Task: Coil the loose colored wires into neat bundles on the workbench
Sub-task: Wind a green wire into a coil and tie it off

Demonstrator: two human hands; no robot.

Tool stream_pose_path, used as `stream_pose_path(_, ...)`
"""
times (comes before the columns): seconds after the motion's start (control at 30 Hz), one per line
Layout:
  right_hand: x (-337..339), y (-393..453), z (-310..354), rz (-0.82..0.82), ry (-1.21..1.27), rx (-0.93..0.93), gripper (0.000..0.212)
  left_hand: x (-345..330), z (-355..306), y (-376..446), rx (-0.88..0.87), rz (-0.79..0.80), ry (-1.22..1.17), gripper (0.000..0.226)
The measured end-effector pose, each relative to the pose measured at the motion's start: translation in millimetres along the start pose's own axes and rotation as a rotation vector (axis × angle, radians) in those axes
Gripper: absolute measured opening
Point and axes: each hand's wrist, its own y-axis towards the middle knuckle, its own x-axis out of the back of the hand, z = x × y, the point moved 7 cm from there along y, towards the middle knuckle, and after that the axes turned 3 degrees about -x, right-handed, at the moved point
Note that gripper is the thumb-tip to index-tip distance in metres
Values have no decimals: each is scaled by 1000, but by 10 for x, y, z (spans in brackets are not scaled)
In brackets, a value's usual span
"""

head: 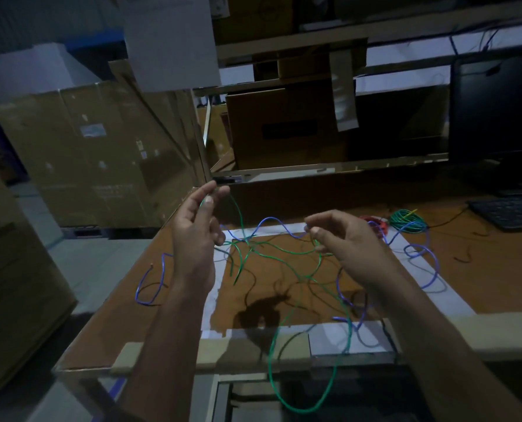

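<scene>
A long loose green wire (272, 354) sprawls over the brown workbench (101, 339) and droops in a loop past its front edge. My left hand (196, 229) is raised above the bench and pinches one end of this green wire between thumb and fingertips. My right hand (342, 239) pinches the wire further along, fingers curled. A loose blue wire (272, 222) arcs between both hands and curls on to the right; another blue stretch (150, 287) lies left of my left forearm. A coiled green bundle (407, 220) and a red bundle (375, 226) rest at the back right.
White tape (448, 293) frames a rectangle on the bench. A black keyboard (509, 211) and a dark monitor (494, 111) stand at the far right. Cardboard boxes (95, 153) are stacked to the left and behind. A dim shelf with a box (284, 126) rises behind the bench.
</scene>
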Motion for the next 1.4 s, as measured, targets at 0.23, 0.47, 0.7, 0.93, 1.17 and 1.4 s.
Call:
stream_pose_path(0.23,-487,-143,-120,221,-282,-118,32,-113,37,-47,71,84,-111,33)
stream_pose_path(0.47,-659,-34,-246,137,49,-217,24,-97,178,-157,42,171,316,44)
stream_pose_path(0.7,-326,-17,71,-109,62,-36,32,-172,618,-295,-108,378,971,31)
stream_pose_path(0.93,222,7,-142,-353,-302,-112,39,46,585,1,216,41,350,22)
stream_pose_path(1.17,654,-46,-286,-555,-151,-152,30,105,649,119,500,-170,-51,34)
stream_pose_path(1.4,1020,-90,-219,-747,59,-135,30,184,921,40,771,-458,-604,45)
